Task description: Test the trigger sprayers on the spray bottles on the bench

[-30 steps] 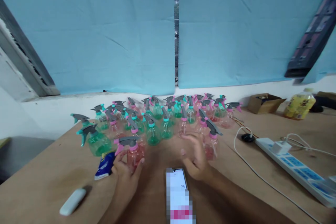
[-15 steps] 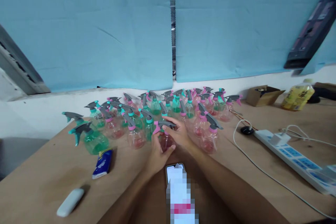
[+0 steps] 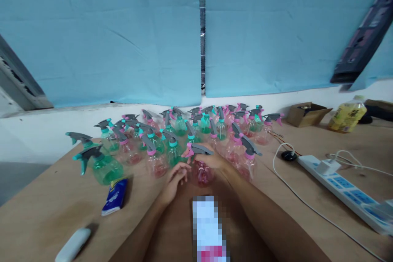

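Observation:
A pink spray bottle (image 3: 203,175) with a grey and pink trigger head stands upright on the table in front of me. My right hand (image 3: 215,159) is closed around its neck, just under the grey top; part of the hand is hidden behind the head. To the left of this bottle is my left hand (image 3: 175,180), its fingers loosely bent and apart, holding nothing. Behind both hands are several more spray bottles, among them a green one (image 3: 175,156) and a pink one (image 3: 156,166). Close to my forearms lies a phone (image 3: 204,213), its screen blurred out.
At the left are a blue packet (image 3: 115,197) and a white rounded case (image 3: 73,245). A power strip (image 3: 340,192) with white cables and a black puck (image 3: 289,155) lies at the right. Farther back stand an open cardboard box (image 3: 308,114) and a yellow-labelled bottle (image 3: 346,115).
My left hand has let go of the pink spray bottle and moved off to the left. The bottle, in my right hand, is slightly nearer and farther right.

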### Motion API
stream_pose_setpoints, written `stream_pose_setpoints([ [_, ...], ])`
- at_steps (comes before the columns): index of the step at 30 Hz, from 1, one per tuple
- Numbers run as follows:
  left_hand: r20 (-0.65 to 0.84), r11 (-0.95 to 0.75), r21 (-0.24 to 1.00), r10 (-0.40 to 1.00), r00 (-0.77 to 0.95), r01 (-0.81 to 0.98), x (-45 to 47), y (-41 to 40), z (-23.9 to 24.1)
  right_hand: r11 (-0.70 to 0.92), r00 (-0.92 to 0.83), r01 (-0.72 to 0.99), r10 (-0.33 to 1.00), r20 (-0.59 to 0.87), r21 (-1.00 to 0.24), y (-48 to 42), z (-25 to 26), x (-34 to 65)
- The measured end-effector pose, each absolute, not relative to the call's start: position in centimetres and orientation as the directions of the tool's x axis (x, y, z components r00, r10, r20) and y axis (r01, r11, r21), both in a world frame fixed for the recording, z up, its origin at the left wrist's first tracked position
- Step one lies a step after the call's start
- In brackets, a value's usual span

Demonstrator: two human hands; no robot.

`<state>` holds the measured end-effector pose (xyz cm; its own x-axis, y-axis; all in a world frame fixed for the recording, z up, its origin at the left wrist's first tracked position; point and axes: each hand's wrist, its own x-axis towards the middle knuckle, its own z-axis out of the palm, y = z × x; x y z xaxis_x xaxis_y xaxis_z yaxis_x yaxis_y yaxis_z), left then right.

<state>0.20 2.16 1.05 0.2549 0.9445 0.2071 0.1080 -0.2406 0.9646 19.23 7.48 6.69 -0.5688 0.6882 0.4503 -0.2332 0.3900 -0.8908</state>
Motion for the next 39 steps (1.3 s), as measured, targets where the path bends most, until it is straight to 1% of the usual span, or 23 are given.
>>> stream_pose_setpoints([
  [3,0.123,-0.110,0.990,0.980,0.157,-0.086,-0.42,2.85,0.62,0.351,-0.560,-0.239,0.712,0.423,-0.906,7.46,6.09,19.19],
  [5,0.081,-0.070,0.991,0.991,0.106,-0.112,-0.42,3.07,0.46,0.342,-0.536,-0.214,0.742,0.402,-0.915,7.46,5.84,19.10],
  [8,0.068,-0.067,0.998,0.996,0.065,-0.006,-0.22,3.10,0.35,0.324,-0.497,-0.196,0.781,0.379,-0.926,7.43,5.75,18.97],
  [10,0.077,-0.082,0.995,0.994,0.073,0.058,-0.13,3.05,0.34,0.316,-0.493,-0.211,0.783,0.380,-0.925,7.40,5.82,18.97],
  [13,0.084,-0.094,0.990,0.992,0.097,0.103,-0.14,3.03,0.38,0.329,-0.512,-0.199,0.768,0.384,-0.923,7.37,5.99,19.14],
  [19,0.078,-0.096,0.982,0.990,0.117,0.160,-0.21,3.09,0.38,0.368,-0.522,-0.180,0.750,0.406,-0.912,7.33,6.11,19.40],
  [25,0.081,-0.104,0.973,0.990,0.120,0.204,-0.35,3.09,-0.01,0.336,-0.459,-0.172,0.804,0.377,-0.926,7.09,5.71,19.11],
  [32,0.072,-0.097,0.974,0.989,0.128,0.206,-0.17,2.95,0.43,0.379,-0.477,-0.168,0.776,0.412,-0.910,6.91,6.16,19.19],
  [39,0.053,-0.087,0.967,0.988,0.143,0.240,-0.03,2.70,0.66,0.335,-0.463,-0.184,0.800,0.382,-0.924,6.92,5.99,19.06],
])
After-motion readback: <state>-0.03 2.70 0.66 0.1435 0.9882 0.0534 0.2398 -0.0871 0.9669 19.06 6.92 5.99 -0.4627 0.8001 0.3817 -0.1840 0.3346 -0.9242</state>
